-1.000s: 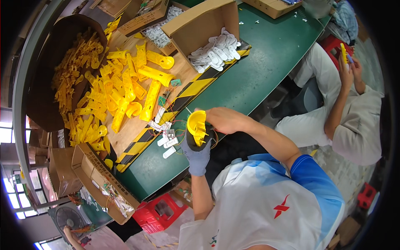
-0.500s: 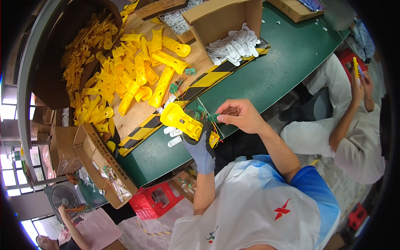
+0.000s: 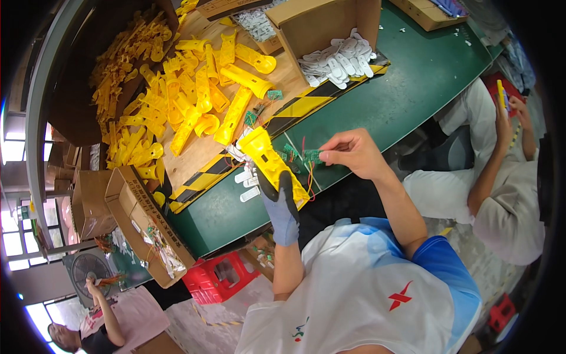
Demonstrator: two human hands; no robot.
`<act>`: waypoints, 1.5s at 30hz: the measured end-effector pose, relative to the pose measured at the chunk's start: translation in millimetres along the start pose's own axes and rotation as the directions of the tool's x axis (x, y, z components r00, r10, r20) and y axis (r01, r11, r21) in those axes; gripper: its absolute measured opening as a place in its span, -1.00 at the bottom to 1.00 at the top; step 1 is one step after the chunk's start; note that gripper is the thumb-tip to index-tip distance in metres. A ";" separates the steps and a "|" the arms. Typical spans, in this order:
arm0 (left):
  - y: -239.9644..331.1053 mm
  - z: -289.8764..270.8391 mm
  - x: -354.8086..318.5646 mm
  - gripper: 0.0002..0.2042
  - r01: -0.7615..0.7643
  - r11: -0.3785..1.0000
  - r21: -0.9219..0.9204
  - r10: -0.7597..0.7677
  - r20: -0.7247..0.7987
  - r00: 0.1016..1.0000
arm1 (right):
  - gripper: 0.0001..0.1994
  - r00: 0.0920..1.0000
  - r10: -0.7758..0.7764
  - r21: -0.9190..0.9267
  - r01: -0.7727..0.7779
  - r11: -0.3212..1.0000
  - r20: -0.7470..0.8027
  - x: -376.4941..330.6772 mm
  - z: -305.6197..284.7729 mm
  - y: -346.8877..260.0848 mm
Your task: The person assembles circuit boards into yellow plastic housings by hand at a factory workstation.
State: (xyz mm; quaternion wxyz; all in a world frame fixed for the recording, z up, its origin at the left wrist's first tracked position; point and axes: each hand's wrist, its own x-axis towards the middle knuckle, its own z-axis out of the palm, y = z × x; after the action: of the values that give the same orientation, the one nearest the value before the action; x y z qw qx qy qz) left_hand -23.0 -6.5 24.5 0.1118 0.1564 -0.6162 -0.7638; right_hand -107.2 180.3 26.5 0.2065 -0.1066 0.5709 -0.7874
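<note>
My left hand (image 3: 281,206), in a grey-blue glove, is closed around a yellow plastic housing (image 3: 265,156) with a flared round end pointing up and away to the left. Between the fingertips of my bare right hand (image 3: 356,154) is a small green circuit board (image 3: 311,156), just right of the housing. Thin red and yellow wires run from around the board down toward the housing's lower end. More green boards (image 3: 289,152) lie close behind, against the bench edge. Beside my left hand are several white plastic pieces (image 3: 250,193) on the green bench top.
Yellow housings (image 3: 203,94) are heaped on a wooden board edged with striped tape. A cardboard box (image 3: 330,29) spills white pieces (image 3: 342,62). Another carton (image 3: 138,224) holds wired parts at the left. A red stool (image 3: 218,277) stands below; co-workers sit at right and lower left.
The yellow housing has turned in my left hand, its lower part now steeper. My right hand has moved slightly up and right with the circuit board. The view has shifted a little.
</note>
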 end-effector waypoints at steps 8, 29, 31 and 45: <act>3.3 -4.2 -2.4 -0.55 0.205 0.979 -0.008 -0.202 0.151 0.968 | -0.86 0.996 -0.086 0.031 0.085 0.996 0.021 7.7 15.6 -14.1; 3.6 4.4 -7.7 -0.61 0.262 0.952 -0.157 -0.230 0.194 0.954 | -0.90 0.999 -0.024 -0.050 0.025 0.998 0.028 11.2 19.3 0.4; 4.7 1.4 -6.3 -0.61 0.284 0.945 -0.162 -0.241 0.242 0.940 | -0.89 0.999 -0.025 -0.054 0.026 0.998 0.020 10.5 18.3 1.4; -13.9 3.2 -2.9 -0.73 0.102 0.994 0.050 -0.108 0.136 0.985 | -0.89 0.994 -0.057 -0.117 0.046 0.992 -0.092 0.0 31.2 5.6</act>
State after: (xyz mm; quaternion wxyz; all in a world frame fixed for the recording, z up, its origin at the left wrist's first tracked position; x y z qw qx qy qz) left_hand -21.2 0.5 11.8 0.0250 0.1373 -0.6294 -0.7644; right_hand -93.5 152.2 31.4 0.1524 -0.0954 0.6215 -0.7625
